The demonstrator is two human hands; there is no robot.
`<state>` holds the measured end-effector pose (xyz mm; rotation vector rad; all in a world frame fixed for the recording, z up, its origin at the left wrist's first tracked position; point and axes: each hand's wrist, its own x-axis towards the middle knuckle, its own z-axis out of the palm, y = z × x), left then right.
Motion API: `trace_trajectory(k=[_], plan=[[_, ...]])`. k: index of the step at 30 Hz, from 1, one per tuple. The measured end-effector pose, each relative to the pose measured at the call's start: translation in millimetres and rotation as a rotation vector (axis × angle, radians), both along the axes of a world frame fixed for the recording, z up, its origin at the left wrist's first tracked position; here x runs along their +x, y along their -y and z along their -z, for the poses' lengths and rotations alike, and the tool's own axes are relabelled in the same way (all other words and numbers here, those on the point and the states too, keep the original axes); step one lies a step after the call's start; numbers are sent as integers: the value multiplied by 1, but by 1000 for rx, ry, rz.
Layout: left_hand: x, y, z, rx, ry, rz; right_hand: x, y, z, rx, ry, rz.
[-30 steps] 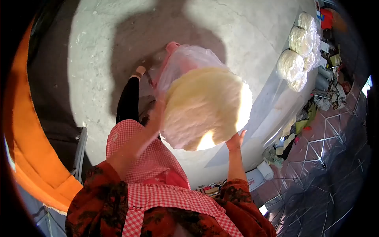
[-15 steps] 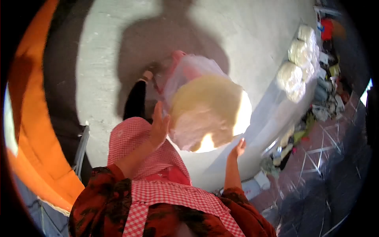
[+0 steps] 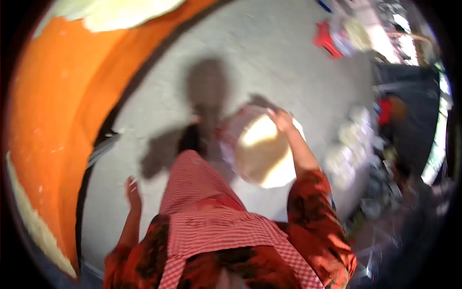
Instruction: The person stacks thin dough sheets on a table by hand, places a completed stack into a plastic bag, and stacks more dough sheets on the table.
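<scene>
A thick round stack of pale yellow sheets (image 3: 264, 151) stands in front of me to the right, with sunlight across its top. Clear plastic with pinkish patches (image 3: 233, 139) shows along its left side. My right hand (image 3: 282, 120) lies over the stack's upper edge, fingers extended and slightly blurred. Out to the left, my left hand (image 3: 133, 190) hangs apart from the stack above the floor. It is loosely open, with nothing visible in it. I cannot make out what kind of food or material the sheets are.
A large orange surface (image 3: 72, 106) curves along the left, with pale sheets (image 3: 130, 12) on it. Wrapped pale bundles (image 3: 351, 144) lie to the right, near mixed clutter. A red stool (image 3: 327, 39) stands at the upper right beside a plastic-wrapped item. Grey floor (image 3: 269, 53) lies between.
My view has turned, bringing more of the orange surface into sight. My left hand has moved away from the stack to the left. My right hand has moved up onto its upper edge.
</scene>
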<state>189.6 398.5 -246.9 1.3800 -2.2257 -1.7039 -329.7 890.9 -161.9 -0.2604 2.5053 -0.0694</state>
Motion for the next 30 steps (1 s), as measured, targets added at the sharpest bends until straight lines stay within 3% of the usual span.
trace_trajectory(k=[1,2,3,5,7,8,9,10,11,13,15,19,20,21,22,24,25,26,28,29,30], plan=[[75,14,23,-4,-78,-55,14,8,-3,-59,-134,-47],[52,-2,-51,60,224,-195,10,17,-4,55,47,-32],[68,-18,-65,142,166,-284,5,23,7,89,148,46],[133,-26,-30,304,328,-238,9,48,36,221,146,-67],[225,-36,21,488,431,-288,36,65,86,278,-101,-93],[275,-68,-26,434,468,-158,16,34,47,334,29,-125],[319,-79,-15,406,492,-18,10,28,55,416,147,-154],[335,-75,9,484,518,-161,11,19,98,498,263,-177],[352,-79,0,563,558,-304,5,-4,118,564,344,-261],[381,-78,-43,696,643,-600,30,61,58,571,-1,-56],[391,-65,-62,685,720,-558,21,57,50,486,-215,-25],[388,-74,-57,507,754,-744,29,37,30,393,-288,55],[392,-65,-41,693,442,-763,30,22,27,333,-328,86],[390,-78,-21,557,422,-739,34,2,23,275,-363,119],[296,-74,-41,419,409,-712,39,-17,20,224,-352,152],[204,-88,-28,459,116,-624,56,-52,19,170,-402,194],[129,-103,-42,531,33,-630,60,-72,23,178,-375,259],[59,-120,-61,793,-11,-634,72,-107,25,137,-359,272],[53,-225,86,1189,-147,-704,58,-154,50,36,-357,333],[2,-263,81,1254,-173,-652,58,-183,57,14,-354,402],[-61,-272,38,1254,-24,-480,64,-217,61,1,-346,474]])
